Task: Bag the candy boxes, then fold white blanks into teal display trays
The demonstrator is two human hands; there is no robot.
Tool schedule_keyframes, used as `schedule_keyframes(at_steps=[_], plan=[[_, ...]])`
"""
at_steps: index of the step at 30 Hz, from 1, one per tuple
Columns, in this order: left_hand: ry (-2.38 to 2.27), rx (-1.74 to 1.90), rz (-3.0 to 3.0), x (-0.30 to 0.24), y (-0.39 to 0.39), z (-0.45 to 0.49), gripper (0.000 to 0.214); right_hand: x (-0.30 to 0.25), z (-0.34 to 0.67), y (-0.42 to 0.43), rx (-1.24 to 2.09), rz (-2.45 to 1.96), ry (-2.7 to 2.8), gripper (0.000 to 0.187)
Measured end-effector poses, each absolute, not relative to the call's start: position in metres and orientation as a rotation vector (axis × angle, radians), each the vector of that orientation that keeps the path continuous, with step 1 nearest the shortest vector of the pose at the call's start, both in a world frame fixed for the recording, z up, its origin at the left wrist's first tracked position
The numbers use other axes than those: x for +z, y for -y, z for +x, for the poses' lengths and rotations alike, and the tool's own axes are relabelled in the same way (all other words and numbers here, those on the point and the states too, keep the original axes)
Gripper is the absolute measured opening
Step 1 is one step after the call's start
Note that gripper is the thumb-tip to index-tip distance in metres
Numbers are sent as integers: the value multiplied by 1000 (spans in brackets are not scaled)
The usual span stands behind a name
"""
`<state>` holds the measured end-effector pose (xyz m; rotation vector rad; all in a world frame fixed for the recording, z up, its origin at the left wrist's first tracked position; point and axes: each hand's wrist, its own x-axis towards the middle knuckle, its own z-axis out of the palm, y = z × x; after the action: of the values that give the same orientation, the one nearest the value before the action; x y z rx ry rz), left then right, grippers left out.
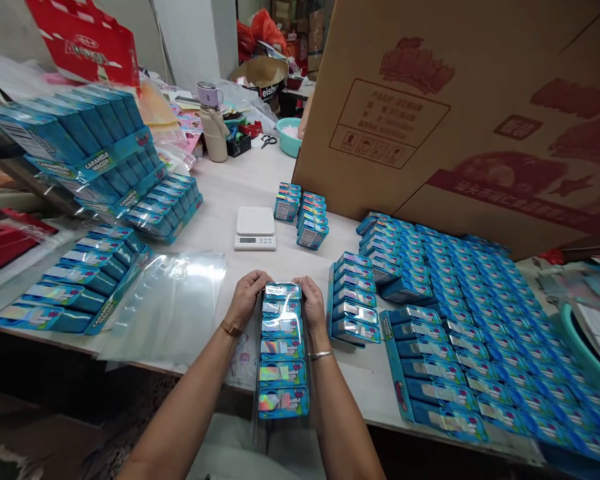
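Note:
A row of small blue candy boxes (pixel 282 350) points toward me over the table's front edge, with clear plastic film around it. My left hand (pixel 251 295) pinches the film at the far left corner of the row. At the far right corner my right hand (pixel 311 301) is closed on the film too. Just left of my left arm lies a stack of flat clear plastic bags (pixel 167 300). Beside my right hand stands another tray of blue boxes (pixel 354 297).
A white digital scale (pixel 255 230) stands ahead, with loose blue boxes (pixel 312 227) to its right. Many boxes (pixel 460 313) cover the right side, before a large cardboard carton (pixel 430 133). Wrapped trays (pixel 105 167) are stacked at left, near a beige flask (pixel 214 135).

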<state>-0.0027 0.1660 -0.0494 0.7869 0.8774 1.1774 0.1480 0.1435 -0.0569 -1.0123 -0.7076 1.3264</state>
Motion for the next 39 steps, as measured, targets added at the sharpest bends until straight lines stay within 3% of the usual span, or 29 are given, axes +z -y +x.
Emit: schedule_keyframes(at_steps=[10,16,21,25,26,28,32,39], plan=[[-917,1324,845,-56,-159,-1,26,-68,150,-139,1229,-1062,816,29],[-1142,1420,961,-43,-111,-10,39,-67,161,-92,1119,-1175,857,55],[-1074,1367,1084,-33,-22,-22,68,-54,158,-4,1190,-1102,920,65],[-1001,1209,1353,-49,39,-35,125,-59,159,63,1080,-1138,1189,96],[-1019,1153,1400,-56,48,-36,126,-62,159,73,1076,-1184,1231,99],[-1046,1079,1461,-69,58,-37,108,-70,157,85,1052,-1280,1284,93],[-1076,1075,1561,-90,57,-32,73,-82,150,83,901,-1333,1412,61],[-1207,1056,1646,-92,55,-24,65,-87,141,76,745,-1375,1462,50]])
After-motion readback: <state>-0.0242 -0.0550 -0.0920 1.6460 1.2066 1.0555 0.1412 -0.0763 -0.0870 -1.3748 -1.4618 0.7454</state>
